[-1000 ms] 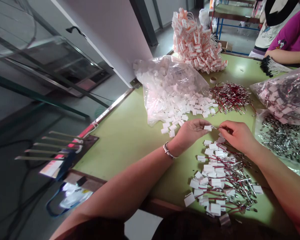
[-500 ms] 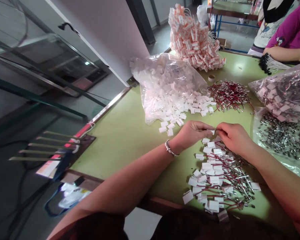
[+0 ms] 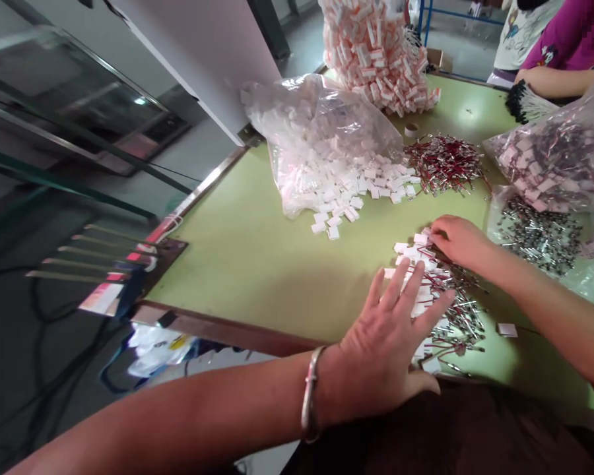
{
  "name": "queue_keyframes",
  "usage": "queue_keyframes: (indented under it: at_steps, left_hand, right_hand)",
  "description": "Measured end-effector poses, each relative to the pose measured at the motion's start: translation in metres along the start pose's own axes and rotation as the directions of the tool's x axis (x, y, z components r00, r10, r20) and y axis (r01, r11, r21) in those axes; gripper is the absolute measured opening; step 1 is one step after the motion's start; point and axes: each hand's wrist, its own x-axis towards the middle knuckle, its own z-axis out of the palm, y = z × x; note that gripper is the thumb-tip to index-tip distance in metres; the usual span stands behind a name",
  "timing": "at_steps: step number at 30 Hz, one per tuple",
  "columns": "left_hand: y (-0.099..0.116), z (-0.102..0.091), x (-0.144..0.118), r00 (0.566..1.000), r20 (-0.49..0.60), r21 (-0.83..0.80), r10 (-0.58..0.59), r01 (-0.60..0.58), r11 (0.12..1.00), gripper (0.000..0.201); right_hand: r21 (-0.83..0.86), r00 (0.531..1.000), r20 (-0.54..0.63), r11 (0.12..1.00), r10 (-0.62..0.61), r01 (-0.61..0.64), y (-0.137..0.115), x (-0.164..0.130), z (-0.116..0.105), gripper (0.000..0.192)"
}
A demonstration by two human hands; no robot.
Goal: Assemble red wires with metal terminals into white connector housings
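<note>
My left hand (image 3: pixel 389 330) is open, fingers spread, palm down over the near part of a heap of white plastic connectors (image 3: pixel 420 305) with short red wires. Part of the heap is hidden beneath it. At the heap's far end my right hand (image 3: pixel 459 243) is closed, thumb and fingers pinched at a white connector (image 3: pixel 422 239). The metal-tipped wire ends (image 3: pixel 468 316) point to the right. A single white connector (image 3: pixel 507 330) lies apart, under my right forearm.
Beyond lie a plastic bag (image 3: pixel 297 138) spilling white connectors, a pile of red wires (image 3: pixel 445 161) and a tape roll (image 3: pixel 411 130). Bags of connectors (image 3: pixel 554 165) and dark metal-ended parts (image 3: pixel 537 231) are at right. A rack with prongs (image 3: pixel 151 264) sits at the left edge. A person's arm (image 3: pixel 559 82) rests across the table.
My left hand has let go of the small white connector, moved back toward me and spread over the heap. My right hand has stayed near the heap's far end. The view has shifted slightly.
</note>
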Motion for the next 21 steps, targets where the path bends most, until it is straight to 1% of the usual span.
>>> queue_keyframes:
  at_steps: [2, 3, 5, 6, 7, 9, 10, 11, 12, 14, 16, 17, 18, 19, 21]
  left_hand:
    - [0.011, 0.02, -0.005, 1.0, 0.009, 0.06, -0.011, 0.01, 0.998, 0.105]
    - [0.013, 0.027, -0.004, 1.0, 0.001, 0.083, -0.025, 0.025, 0.996, 0.105]
    - [0.016, 0.033, 0.002, 1.0, 0.007, 0.107, -0.013, 0.012, 0.994, 0.098]
    - [0.017, 0.031, 0.006, 0.999, 0.026, 0.108, 0.021, -0.024, 0.994, 0.092]
    - [0.018, 0.027, 0.01, 0.996, 0.055, 0.099, 0.071, -0.077, 0.992, 0.084]
    - [0.021, 0.017, 0.018, 0.976, 0.114, 0.054, 0.184, -0.191, 0.98, 0.068]
    - [0.023, 0.012, 0.021, 0.966, 0.128, 0.028, 0.226, -0.231, 0.972, 0.063]
    - [0.025, 0.008, 0.025, 0.961, 0.13, 0.009, 0.245, -0.248, 0.969, 0.06]
    - [0.027, 0.007, 0.029, 0.962, 0.125, -0.001, 0.245, -0.246, 0.969, 0.058]
    - [0.03, 0.01, 0.038, 0.96, 0.119, 0.006, 0.254, -0.256, 0.967, 0.058]
    - [0.036, 0.021, 0.05, 0.947, 0.125, 0.053, 0.296, -0.304, 0.951, 0.058]
    - [0.041, 0.028, 0.057, 0.935, 0.13, 0.086, 0.331, -0.343, 0.935, 0.055]
    - [0.047, 0.038, 0.065, 0.941, 0.112, 0.13, 0.32, -0.333, 0.934, 0.053]
    - [0.053, 0.047, 0.074, 0.951, 0.077, 0.173, 0.3, -0.309, 0.935, 0.05]
    - [0.066, 0.068, 0.091, 0.943, 0.068, 0.223, 0.327, -0.334, 0.916, 0.036]
  right_hand:
    - [0.035, 1.0, -0.01, 0.999, -0.026, 0.026, -0.005, -0.005, 0.005, 0.018]
    - [0.052, 1.0, -0.005, 0.999, -0.014, 0.014, -0.007, -0.006, 0.004, 0.019]
    - [0.066, 0.999, -0.013, 0.997, 0.044, -0.043, -0.011, 0.0, -0.007, 0.019]
    - [0.056, 0.993, -0.06, 0.994, 0.098, -0.095, -0.012, 0.005, -0.016, 0.018]
    - [0.051, 0.982, -0.138, 0.991, 0.13, -0.124, -0.013, 0.01, -0.028, 0.017]
    - [0.075, 0.952, -0.224, 0.978, 0.208, -0.196, -0.014, 0.018, -0.055, 0.018]
    - [0.125, 0.936, -0.265, 0.971, 0.23, -0.203, -0.014, 0.018, -0.069, 0.019]
    - [0.18, 0.916, -0.32, 0.965, 0.242, -0.192, -0.014, 0.016, -0.082, 0.021]
    - [0.226, 0.905, -0.347, 0.958, 0.248, -0.176, -0.013, 0.012, -0.094, 0.023]
    - [0.283, 0.895, -0.386, 0.952, 0.223, -0.115, -0.01, -0.002, -0.112, 0.025]
    - [0.307, 0.911, -0.372, 0.95, 0.179, -0.061, -0.005, -0.019, -0.125, 0.024]
    - [0.313, 0.919, -0.362, 0.949, 0.157, -0.039, -0.002, -0.026, -0.129, 0.023]
    - [0.323, 0.923, -0.358, 0.946, 0.144, -0.023, -0.001, -0.032, -0.133, 0.022]
    - [0.335, 0.92, -0.367, 0.942, 0.14, -0.011, 0.001, -0.037, -0.136, 0.021]
    - [0.371, 0.897, -0.413, 0.929, 0.157, 0.008, 0.0, -0.043, -0.141, 0.019]
